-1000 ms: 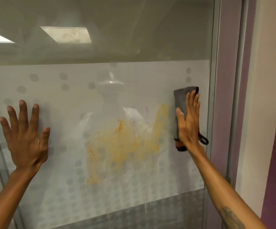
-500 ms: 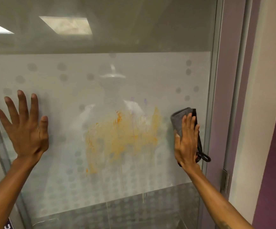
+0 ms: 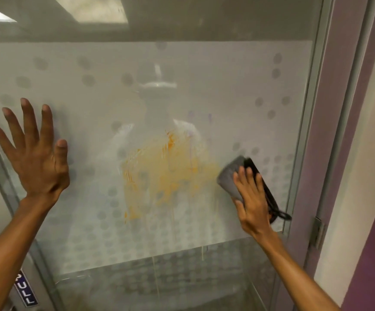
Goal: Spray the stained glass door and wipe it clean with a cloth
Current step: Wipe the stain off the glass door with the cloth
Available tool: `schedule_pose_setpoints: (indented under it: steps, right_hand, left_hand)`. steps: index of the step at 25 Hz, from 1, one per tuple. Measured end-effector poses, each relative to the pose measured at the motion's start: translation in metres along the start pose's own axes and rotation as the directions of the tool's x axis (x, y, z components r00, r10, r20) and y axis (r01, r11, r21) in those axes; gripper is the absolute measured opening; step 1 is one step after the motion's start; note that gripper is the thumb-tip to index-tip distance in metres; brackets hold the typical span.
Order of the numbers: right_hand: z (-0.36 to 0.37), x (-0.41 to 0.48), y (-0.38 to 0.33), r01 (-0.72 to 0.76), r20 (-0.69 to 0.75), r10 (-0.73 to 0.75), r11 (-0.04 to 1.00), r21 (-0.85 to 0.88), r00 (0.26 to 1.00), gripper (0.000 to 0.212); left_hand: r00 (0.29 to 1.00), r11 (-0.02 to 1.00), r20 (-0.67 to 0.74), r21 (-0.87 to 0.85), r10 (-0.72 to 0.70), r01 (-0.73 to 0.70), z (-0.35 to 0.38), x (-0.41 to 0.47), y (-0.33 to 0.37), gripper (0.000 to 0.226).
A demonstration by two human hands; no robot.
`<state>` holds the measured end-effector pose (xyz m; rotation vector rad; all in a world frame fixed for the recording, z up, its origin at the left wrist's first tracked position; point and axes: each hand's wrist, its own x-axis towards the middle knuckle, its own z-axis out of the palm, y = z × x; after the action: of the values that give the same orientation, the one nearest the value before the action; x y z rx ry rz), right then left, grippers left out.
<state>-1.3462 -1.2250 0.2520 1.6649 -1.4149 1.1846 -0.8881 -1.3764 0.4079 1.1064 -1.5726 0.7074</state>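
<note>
Glass door (image 3: pixel 238 90): frosted, dotted film, metal frame. Orange stain (image 3: pixel 162 173) smeared mid-pane, drips running below it. Left hand (image 3: pixel 35 158) flat on glass left of stain, fingers spread, holding nothing. Right hand (image 3: pixel 252 203) flat, pressing grey cloth (image 3: pixel 230 176) to glass at stain's right edge

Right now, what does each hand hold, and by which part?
Right hand presses the cloth flat against the door, palm over its lower half. Left hand holds nothing.
</note>
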Motion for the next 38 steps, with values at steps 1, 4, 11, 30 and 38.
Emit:
schedule_pose_setpoints:
  steps: [1, 4, 11, 30, 38]
  right_hand:
    - [0.002, -0.025, 0.012, -0.094, -0.042, 0.095, 0.995, 0.010, 0.995, 0.054]
    - [0.002, -0.030, 0.022, -0.411, -0.215, 0.451, 0.888, 0.204, 0.866, 0.059]
    - [0.082, -0.028, -0.142, -0.291, -0.128, 0.312, 0.943, 0.162, 0.941, 0.068]
    - [0.151, -0.094, -0.242, -0.518, -0.069, 0.647, 0.666, 0.537, 0.760, 0.073]
    - [0.165, -0.090, -0.274, -0.107, 0.023, 0.108, 0.906, 0.410, 0.994, 0.065]
  left_hand:
    - [1.000, 1.000, -0.014, 0.005, 0.000, 0.000, 0.000, -0.003, 0.001, 0.073]
    - [0.999, 1.000, -0.052, 0.030, 0.006, -0.004, -0.001, -0.005, 0.007, 0.075]
    - [0.996, 0.998, -0.064, 0.013, -0.058, 0.059, 0.009, 0.000, 0.002, 0.074]
    - [0.989, 0.998, -0.146, 0.055, -0.027, 0.035, 0.000, -0.002, 0.017, 0.091]
    - [0.990, 0.996, -0.141, 0.094, 0.014, -0.001, -0.007, -0.002, 0.018, 0.098]
